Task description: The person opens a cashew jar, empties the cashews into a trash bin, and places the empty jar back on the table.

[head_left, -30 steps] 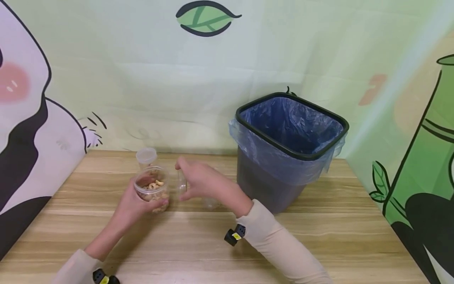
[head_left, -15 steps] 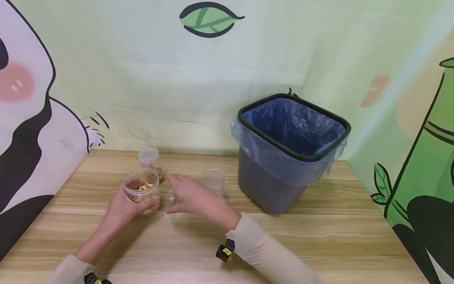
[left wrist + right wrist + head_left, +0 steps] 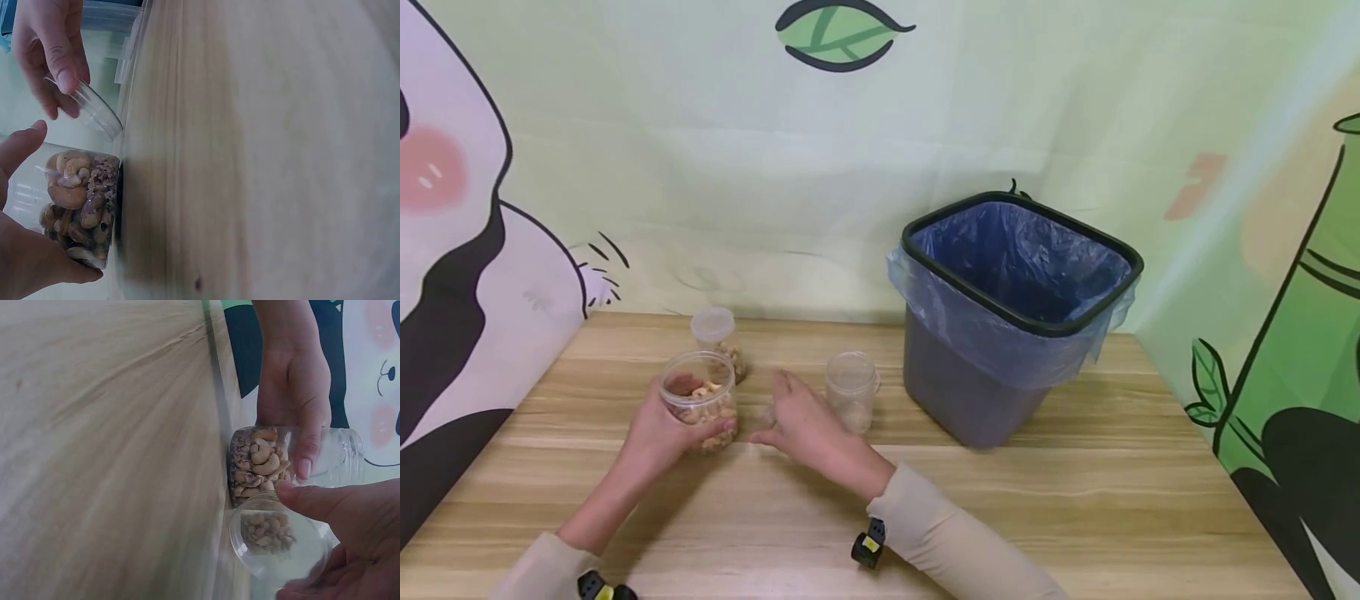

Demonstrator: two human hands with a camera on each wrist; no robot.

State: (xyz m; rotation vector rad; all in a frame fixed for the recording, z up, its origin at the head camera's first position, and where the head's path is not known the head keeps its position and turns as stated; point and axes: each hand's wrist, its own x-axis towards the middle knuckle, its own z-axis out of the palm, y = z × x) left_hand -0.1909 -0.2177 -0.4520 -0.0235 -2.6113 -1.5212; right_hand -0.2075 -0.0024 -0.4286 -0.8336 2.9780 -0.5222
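The left hand (image 3: 658, 433) grips an open clear jar of mixed nuts (image 3: 698, 401) that stands on the wooden table (image 3: 1075, 508), fingers wrapped round its wall and thumb on the near side; the left wrist view shows cashews and darker nuts filling roughly its lower half. Just to the right of it, the right hand (image 3: 805, 427) pinches a clear round lid (image 3: 278, 544) by its edge between thumb and fingertips (the lid is nearly invisible from the head camera, but both wrist views show it plainly), held tilted with its lower edge at or just above the tabletop, close beside the jar. Behind the held jar, toward the far edge, stands a smaller lidded jar (image 3: 718, 332) with nuts in it. To the right of the right hand stands an empty clear jar (image 3: 850, 390) without a lid. Further right is a grey bin (image 3: 970, 400) lined with a blue bag, set against the painted backdrop
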